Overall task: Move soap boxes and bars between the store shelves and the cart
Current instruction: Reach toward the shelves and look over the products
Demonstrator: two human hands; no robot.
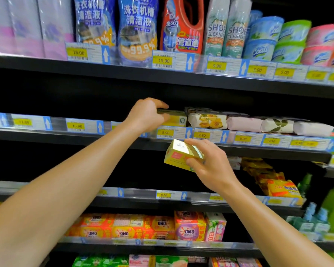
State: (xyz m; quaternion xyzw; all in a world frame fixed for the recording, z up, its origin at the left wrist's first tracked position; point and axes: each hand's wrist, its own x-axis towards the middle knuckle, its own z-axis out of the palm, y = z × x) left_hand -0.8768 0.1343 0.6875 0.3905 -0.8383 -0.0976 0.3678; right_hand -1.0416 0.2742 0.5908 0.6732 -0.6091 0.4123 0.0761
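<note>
R hand pinching small glossy gold cardboard soap box by long edges, just below black mid shelf | L hand curled round yellow box on shelf | judged light, stiff, slick foil, crushable corners; hold by long sides.

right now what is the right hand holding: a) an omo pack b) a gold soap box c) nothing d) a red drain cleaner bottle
b: the right hand has its fingers curled round a gold soap box, held in the air below the shelf edge.
</note>
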